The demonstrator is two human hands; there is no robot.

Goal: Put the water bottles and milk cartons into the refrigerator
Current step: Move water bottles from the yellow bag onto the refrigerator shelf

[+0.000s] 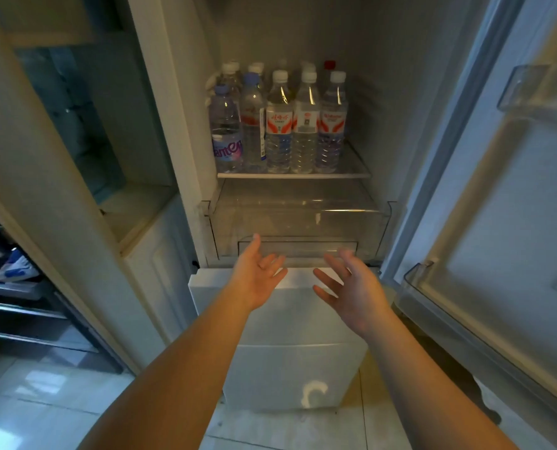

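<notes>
Several clear water bottles point(278, 125) with white, blue and one red cap stand packed together on the glass shelf point(356, 174) of the open refrigerator. Below the shelf sits a clear plastic drawer point(298, 219). My left hand point(257, 274) and my right hand point(348, 287) reach forward side by side just in front of the drawer's lower edge. Both palms face inward with relaxed, spread fingers, and neither holds anything. No milk carton is in view.
The refrigerator door point(504, 196) stands swung open on the right, with clear door bins. The white freezer front point(296, 352) lies below my hands. A cream cabinet point(147, 241) flanks the left side, with a dark shoe rack point(14, 287) beyond it.
</notes>
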